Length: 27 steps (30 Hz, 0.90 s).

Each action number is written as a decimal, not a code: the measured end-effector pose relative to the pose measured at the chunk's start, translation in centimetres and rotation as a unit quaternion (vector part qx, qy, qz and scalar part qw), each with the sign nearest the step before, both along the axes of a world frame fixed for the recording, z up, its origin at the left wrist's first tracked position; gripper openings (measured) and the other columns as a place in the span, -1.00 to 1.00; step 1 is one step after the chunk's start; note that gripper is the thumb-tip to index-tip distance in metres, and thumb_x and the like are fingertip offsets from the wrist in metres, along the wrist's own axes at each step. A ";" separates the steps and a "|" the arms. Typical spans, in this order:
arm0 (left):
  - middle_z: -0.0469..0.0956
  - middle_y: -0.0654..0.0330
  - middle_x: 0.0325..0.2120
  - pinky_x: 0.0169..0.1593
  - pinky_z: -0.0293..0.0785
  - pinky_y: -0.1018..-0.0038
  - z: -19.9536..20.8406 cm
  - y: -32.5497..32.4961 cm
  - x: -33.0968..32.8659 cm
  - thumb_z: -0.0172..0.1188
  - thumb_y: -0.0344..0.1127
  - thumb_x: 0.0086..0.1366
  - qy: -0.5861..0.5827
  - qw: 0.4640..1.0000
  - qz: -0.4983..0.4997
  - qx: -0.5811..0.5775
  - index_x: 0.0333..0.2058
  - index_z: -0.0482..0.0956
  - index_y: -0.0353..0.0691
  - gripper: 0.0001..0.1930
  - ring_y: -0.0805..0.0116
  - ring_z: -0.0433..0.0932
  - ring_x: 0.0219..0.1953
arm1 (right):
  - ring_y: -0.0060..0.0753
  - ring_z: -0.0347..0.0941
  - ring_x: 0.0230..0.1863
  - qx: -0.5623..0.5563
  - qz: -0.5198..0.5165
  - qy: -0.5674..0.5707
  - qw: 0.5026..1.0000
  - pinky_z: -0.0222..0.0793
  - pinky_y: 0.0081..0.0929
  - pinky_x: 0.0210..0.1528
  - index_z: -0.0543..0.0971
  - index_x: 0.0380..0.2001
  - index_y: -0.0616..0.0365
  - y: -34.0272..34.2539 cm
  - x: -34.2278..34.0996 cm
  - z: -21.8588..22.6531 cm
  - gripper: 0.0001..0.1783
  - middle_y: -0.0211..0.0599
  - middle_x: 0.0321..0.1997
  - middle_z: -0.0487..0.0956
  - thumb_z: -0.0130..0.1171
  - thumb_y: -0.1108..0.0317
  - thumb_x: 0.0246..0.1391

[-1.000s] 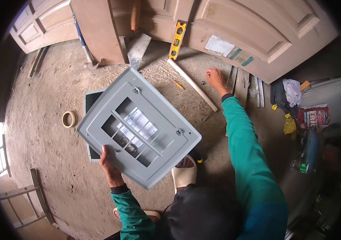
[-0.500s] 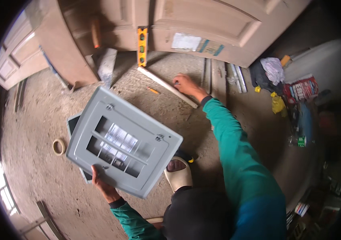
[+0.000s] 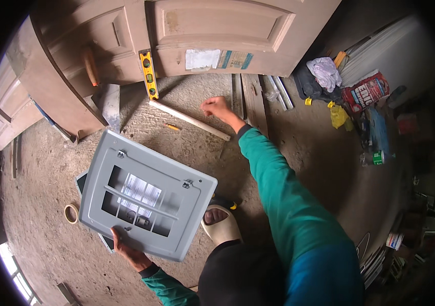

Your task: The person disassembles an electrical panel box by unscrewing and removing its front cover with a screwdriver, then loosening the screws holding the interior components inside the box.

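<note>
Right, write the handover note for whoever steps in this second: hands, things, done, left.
Left hand: grips the lower edge of the grey panel cover, held tilted above the concrete floor.
Right hand: stretched out, fingers pinched just above the white strip on the floor; whether it holds anything cannot be told.
Nearby: pencil, yellow level, tape roll.
Done: cover is lifted.
Left: cover not yet set down or mounted anywhere.

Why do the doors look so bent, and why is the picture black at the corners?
Head view: a fisheye lens bows the straight door panels near the rim and leaves dark corners. Daylight is soft and even, shadows faint; the grey panel in the left hand is sharp, and so is the right hand.
</note>
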<state>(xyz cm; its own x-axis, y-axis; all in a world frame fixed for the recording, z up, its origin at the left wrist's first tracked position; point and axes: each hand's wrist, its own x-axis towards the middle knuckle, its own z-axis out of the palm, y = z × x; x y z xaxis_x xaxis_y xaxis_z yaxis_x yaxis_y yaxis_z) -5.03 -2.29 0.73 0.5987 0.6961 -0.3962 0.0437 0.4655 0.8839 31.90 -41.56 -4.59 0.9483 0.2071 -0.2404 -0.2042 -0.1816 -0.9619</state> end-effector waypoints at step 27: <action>0.45 0.15 -0.10 0.13 0.30 0.33 1.7 -36.0 14.4 0.16 -0.21 0.33 -0.078 0.876 -0.338 -0.336 -0.02 0.41 -0.33 -0.64 0.31 0.41 -0.03 | -0.60 0.46 -0.34 0.135 -0.323 0.058 0.935 0.39 -0.55 -0.29 0.57 -0.23 0.17 -25.5 -22.7 6.0 -0.77 -0.49 -0.37 0.55 0.18 0.26 0.13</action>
<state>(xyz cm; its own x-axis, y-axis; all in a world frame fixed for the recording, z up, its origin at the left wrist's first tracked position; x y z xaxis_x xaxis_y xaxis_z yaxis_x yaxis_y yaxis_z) 9.40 -38.30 2.47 0.8671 -0.1974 -0.4573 0.4138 0.7965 0.4408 9.19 -67.01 1.37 0.8674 -0.3310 -0.3715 -0.2934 0.2626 -0.9192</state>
